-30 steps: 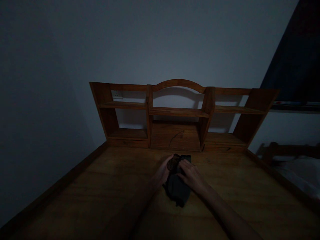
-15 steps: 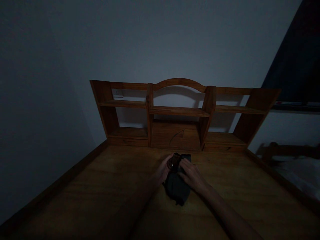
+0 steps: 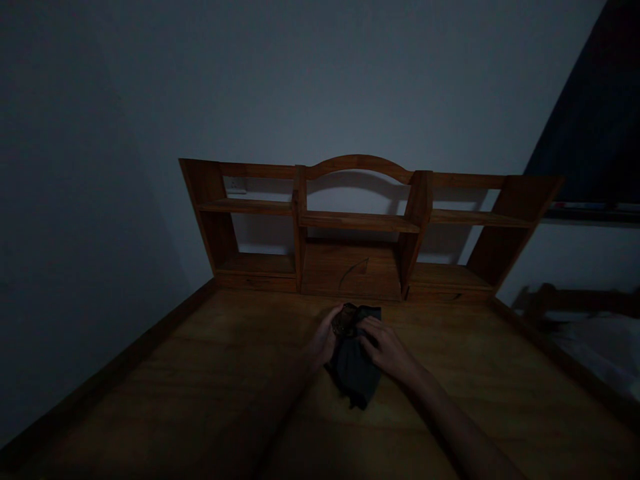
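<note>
A dark cloth point(image 3: 356, 370) lies bunched on the wooden desk point(image 3: 210, 380), just in front of the shelf unit. My left hand point(image 3: 325, 340) curls round the cloth's far left end, where a small brownish patch point(image 3: 344, 320) shows. My right hand point(image 3: 385, 350) rests on top of the cloth from the right, fingers bent and pressing on its far end. The room is dim and fine detail of the cloth is hard to see.
A wooden shelf unit point(image 3: 357, 223) with an arched top stands at the back of the desk against a pale wall; its shelves look bare. A raised rim runs along the desk's left edge point(image 3: 115, 373). Other furniture point(image 3: 585, 320) shows dimly at the right.
Both hands and the cloth have shifted slightly away from me, towards the shelf unit. The grip looks unchanged.
</note>
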Available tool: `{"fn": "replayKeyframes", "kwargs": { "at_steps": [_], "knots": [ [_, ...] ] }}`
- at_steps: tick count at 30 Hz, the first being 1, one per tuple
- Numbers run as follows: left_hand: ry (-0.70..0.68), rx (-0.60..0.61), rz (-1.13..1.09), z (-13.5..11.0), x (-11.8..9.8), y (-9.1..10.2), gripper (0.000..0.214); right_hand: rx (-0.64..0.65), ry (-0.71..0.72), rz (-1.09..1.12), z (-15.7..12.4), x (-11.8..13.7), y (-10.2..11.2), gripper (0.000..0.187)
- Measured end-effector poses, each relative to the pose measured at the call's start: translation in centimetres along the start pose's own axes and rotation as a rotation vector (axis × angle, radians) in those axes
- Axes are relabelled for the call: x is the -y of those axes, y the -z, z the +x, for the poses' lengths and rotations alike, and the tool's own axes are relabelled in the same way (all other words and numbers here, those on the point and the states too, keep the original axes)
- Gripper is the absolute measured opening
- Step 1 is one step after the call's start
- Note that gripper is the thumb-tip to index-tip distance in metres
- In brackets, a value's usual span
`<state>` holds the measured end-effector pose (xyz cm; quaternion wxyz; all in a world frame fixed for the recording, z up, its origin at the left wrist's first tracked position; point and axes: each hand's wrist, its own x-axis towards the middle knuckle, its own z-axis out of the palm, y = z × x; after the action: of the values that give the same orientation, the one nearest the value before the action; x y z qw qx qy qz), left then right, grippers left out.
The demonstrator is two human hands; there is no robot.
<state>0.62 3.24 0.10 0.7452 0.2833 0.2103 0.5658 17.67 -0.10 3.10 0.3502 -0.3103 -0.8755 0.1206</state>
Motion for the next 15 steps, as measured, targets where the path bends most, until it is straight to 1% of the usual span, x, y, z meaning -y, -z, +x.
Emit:
{"fn": "replayKeyframes", "kwargs": {
  "at_steps": [5,8,15],
  "knots": [
    [0.086,0.004,-0.079,-0.5,-0.6,-1.0,0.023,0.039,0.026,-0.040,0.0,-0.3,-0.3,0.028],
    [0.115,0.002,-0.099,-0.9,-1.0,-1.4,0.024,0.073,0.024,-0.097,0.0,-0.3,-0.6,0.026],
    [0.148,0.005,-0.083,-1.1,-1.0,-1.5,0.027,0.093,0.007,-0.115,-0.1,-0.3,-0.2,0.021]
  ]
}}
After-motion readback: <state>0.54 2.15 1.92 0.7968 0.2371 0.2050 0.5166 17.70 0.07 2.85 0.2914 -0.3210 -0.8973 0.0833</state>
